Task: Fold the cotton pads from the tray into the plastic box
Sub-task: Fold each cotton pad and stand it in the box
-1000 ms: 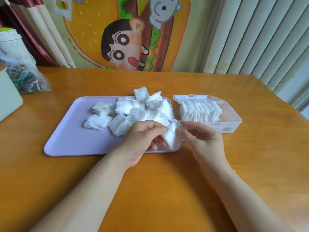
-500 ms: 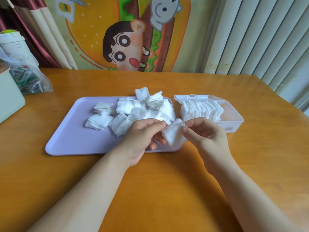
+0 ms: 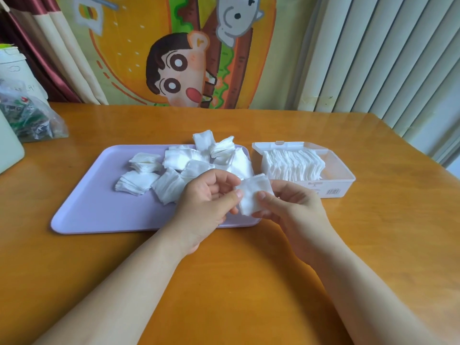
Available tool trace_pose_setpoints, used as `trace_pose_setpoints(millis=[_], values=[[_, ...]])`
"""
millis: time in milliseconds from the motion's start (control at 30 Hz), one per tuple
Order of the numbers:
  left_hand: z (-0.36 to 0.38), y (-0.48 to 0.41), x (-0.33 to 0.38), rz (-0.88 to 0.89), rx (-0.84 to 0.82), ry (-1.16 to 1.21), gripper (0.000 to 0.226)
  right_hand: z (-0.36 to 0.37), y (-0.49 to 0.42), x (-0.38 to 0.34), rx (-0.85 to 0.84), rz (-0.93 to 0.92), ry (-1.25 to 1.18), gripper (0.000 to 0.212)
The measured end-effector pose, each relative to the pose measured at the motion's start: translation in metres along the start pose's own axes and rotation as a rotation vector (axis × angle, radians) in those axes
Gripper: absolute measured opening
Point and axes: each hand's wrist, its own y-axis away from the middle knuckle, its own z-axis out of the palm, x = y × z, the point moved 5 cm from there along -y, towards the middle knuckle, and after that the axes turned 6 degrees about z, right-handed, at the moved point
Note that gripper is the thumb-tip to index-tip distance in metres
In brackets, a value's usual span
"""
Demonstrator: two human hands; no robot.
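Wooden table (image 3: 249,282), cartoon curtain (image 3: 149,33) behind. Left hand (image 3: 206,205) and right hand (image 3: 293,210) pinch one pad (image 3: 254,195) between their fingers (image 3: 261,195); it has risen from the tray (image 3: 99,207) edge and squared up, apparently folded, ready for the box (image 3: 347,181) nearby.

One head-worn wide-angle view looks forward and down from the worktop's (image 3: 224,282) near edge toward its far edge, close above the left hand (image 3: 206,202) and right hand (image 3: 293,210) mid-frame.
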Motion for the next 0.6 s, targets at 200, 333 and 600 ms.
trace_pose_setpoints(millis=[200, 333, 600], values=[[0.0041, 0.0041, 0.0020, 0.035, -0.049, -0.029, 0.013, 0.0053, 0.0036, -0.0019, -0.078, 0.084, -0.082, 0.027], [0.0025, 0.0038, 0.0017, 0.043, -0.046, -0.031, 0.011, 0.0085, 0.0044, -0.0048, -0.157, 0.060, -0.069, 0.043], [0.0027, 0.0061, 0.0045, 0.061, -0.039, -0.052, 0.014, 0.0061, 0.0029, 0.0015, -0.143, 0.107, -0.064, 0.027]])
